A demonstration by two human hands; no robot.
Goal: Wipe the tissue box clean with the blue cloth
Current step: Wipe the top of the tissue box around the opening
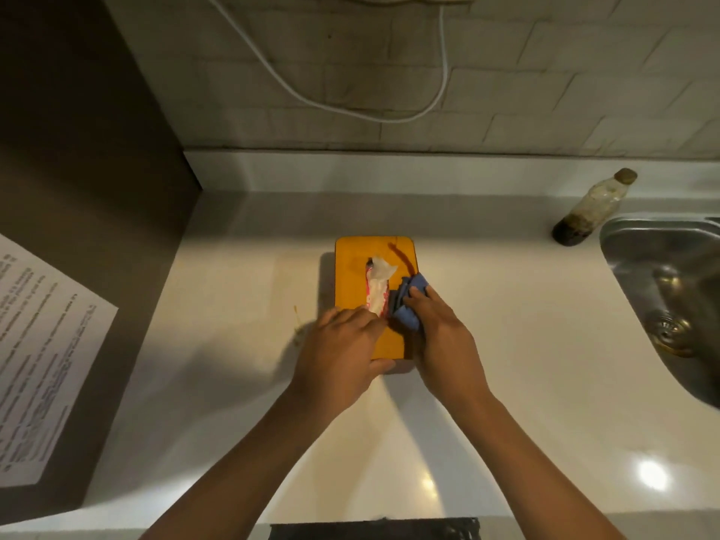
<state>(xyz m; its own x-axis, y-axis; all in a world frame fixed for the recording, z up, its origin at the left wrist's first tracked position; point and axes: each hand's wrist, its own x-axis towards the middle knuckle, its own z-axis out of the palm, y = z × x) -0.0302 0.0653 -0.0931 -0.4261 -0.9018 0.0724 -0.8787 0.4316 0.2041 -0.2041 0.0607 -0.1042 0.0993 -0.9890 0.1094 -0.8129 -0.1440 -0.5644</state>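
Note:
An orange tissue box (352, 278) lies flat on the white counter (233, 344), with a white tissue (380, 272) sticking out of its top slot. A dark reddish streak (401, 257) marks the lid near the far right corner. My left hand (343, 356) grips the box's near left corner, thumb along the near edge. My right hand (440, 337) holds a bunched blue cloth (409, 302) and presses it on the right side of the lid, just below the streak.
A steel sink (670, 290) is set into the counter at the right, with a grimy bottle (592, 208) standing behind its left rim. A printed sheet (35, 352) hangs on the dark panel at left. A white cable (350, 107) loops across the tiled wall.

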